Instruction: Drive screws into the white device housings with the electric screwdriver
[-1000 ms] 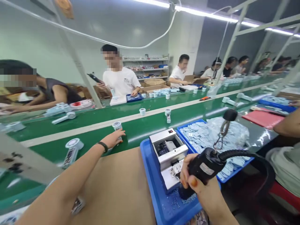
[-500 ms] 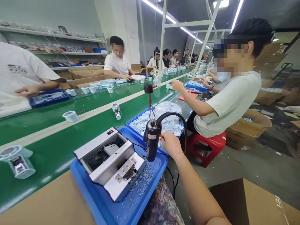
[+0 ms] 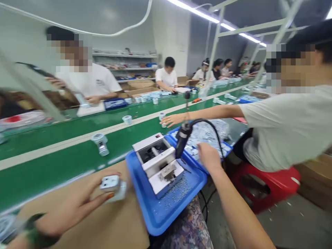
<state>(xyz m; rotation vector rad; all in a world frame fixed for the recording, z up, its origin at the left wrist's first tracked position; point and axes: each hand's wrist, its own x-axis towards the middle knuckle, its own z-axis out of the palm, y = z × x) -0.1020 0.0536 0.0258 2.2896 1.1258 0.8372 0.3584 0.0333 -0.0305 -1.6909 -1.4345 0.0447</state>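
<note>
My left hand is closed around a light-blue plastic housing with a pale, dark-holed end piece, held above a brown cardboard sheet. My right hand is curled over a blue tray of flat light-blue parts; its fingertips are hidden, so anything in them cannot be seen. Left of that hand, apart from it, a black electric screwdriver hangs tilted. Below the screwdriver, a screw feeder stands in a blue tray with loose screws.
A green conveyor belt carries light-blue housings and a white cup-like part. At right, a co-worker on a red stool stretches a hand to a housing on the belt. Other people sit across the belt.
My left hand has come into view holding a housing. The view has swung left. My right hand is now clear of the screwdriver, and the co-worker's arm has reached across to the belt.
</note>
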